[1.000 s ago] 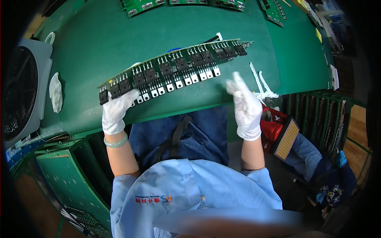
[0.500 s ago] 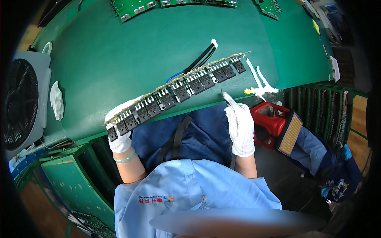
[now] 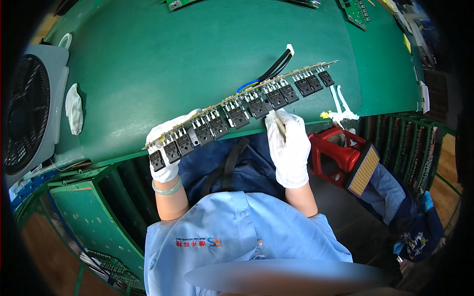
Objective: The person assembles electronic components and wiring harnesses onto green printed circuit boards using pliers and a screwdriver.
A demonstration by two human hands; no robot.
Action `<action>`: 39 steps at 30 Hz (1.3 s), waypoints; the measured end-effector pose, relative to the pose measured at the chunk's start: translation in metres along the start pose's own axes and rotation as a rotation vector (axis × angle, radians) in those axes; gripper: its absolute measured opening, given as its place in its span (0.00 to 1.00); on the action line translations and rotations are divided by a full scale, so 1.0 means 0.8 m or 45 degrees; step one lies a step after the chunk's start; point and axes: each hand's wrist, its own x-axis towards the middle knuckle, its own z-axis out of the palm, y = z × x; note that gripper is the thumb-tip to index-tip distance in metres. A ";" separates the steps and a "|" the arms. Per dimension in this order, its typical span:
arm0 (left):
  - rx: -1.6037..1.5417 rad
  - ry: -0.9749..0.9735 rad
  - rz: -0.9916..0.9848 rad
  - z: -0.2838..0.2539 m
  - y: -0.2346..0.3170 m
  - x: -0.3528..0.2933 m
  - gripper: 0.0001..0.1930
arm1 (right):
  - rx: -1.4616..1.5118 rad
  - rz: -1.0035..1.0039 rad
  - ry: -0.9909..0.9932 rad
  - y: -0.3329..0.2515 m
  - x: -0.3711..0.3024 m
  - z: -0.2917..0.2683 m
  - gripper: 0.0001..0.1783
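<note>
While the circuit board (image 3: 238, 117) is slanting above the front edge of the bench (image 3: 148, 64), the left hand (image 3: 165, 129) is gripping its left end with closed fingers. The right hand (image 3: 291, 155) is pinching a thin object (image 3: 280, 126) (too small to name) just below the board, right of its middle. Black wires (image 3: 276, 66) are sticking out behind; a fan (image 3: 28, 108) is standing far left.

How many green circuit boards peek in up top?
3: a flat green circuit board left of centre, another board right of centre, a third board farther right. More may be hidden past the edge.
</note>
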 end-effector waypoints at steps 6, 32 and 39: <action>0.131 -0.045 -0.014 0.003 0.009 0.007 0.25 | -0.114 -0.060 -0.062 -0.005 0.003 0.001 0.12; 0.322 -0.097 -0.042 0.014 0.028 0.023 0.30 | -0.128 -0.119 -0.144 -0.010 0.001 -0.002 0.13; 0.110 -0.107 0.099 0.010 0.019 0.022 0.27 | -0.166 -0.175 -0.150 -0.008 -0.002 0.002 0.14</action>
